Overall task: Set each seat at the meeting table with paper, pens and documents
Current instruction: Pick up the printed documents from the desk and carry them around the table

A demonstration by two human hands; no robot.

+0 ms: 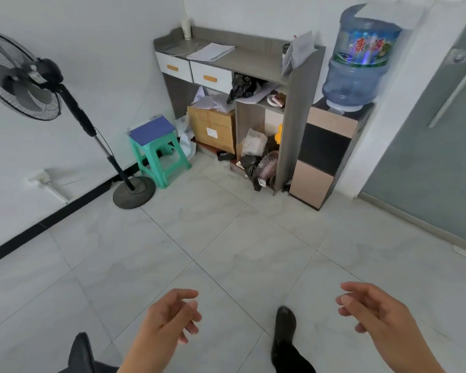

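Walking with our bare left hand [170,319] and bare right hand [371,310] both loosely open and carrying nothing, we are judging the task barely begun: no meeting table or seats are showing. Ahead, we are facing a stack of white paper sheets [211,51] lying near the left end of the grey cabinet top [242,60], probably our supply. We are crossing pale glossy floor tiles [226,238], with a black standing fan [24,76], a green plastic stool [159,154] and a blue-bottled water dispenser [358,63] along white walls.
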